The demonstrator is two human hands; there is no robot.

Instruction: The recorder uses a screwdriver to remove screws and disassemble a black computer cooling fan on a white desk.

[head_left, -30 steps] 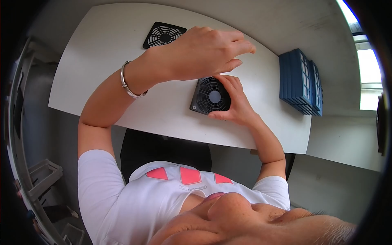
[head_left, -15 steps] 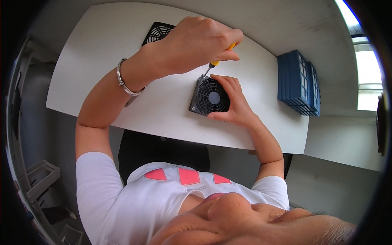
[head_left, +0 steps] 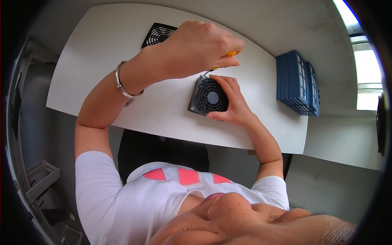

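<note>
A black square computer fan point(head_left: 204, 107) with a wire-like round grille and a grey centre lies on the white table. My right hand point(head_left: 237, 102) grips it from its right side, fingers along the far edge and thumb at the near edge. Above the far left corner of the fan, my left hand point(head_left: 198, 49) is closed around a screwdriver point(head_left: 231, 53) with a yellow handle. The metal shaft slants down to that corner; most of the handle is hidden by my fist. A screw head shows at the fan's near left corner.
A black fan grille point(head_left: 157, 33) lies on the far part of the white table point(head_left: 94, 73), partly behind my left hand. Blue-framed panels point(head_left: 294, 81) stand stacked at the table's right end, by the wall. A light plastic tray point(head_left: 43, 179) is on a rack at the left.
My left hand has come down slightly and the screwdriver has turned and tilted, so less of its shaft shows. My right hand and the fan have hardly moved.
</note>
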